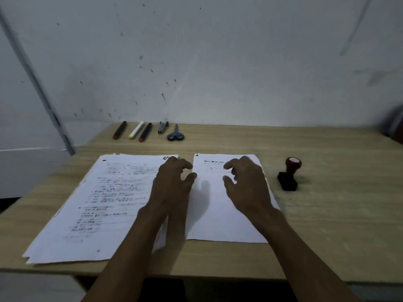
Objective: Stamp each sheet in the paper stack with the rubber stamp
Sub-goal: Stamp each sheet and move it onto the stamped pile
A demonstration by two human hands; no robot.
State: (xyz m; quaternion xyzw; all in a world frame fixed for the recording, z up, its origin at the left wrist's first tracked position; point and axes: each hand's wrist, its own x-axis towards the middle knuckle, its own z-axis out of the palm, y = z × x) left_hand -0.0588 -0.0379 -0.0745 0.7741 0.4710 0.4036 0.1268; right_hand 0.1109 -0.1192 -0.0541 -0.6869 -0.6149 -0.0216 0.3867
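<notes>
No legible text

Printed lines cover the top sheet of the left paper stack [104, 205] and head the single sheet [218, 205] on the right, all too blurred to read.

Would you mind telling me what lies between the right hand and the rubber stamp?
In the head view, the right hand hovers over a single sheet; past that sheet's right edge only bare table separates it from the rubber stamp.

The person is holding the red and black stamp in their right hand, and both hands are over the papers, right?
Not quite. In the head view the red-topped rubber stamp with a black base stands alone on the light wooden table, right of the single white sheet. The right hand holds nothing. Both hands, left hand too, are over the papers.
</notes>
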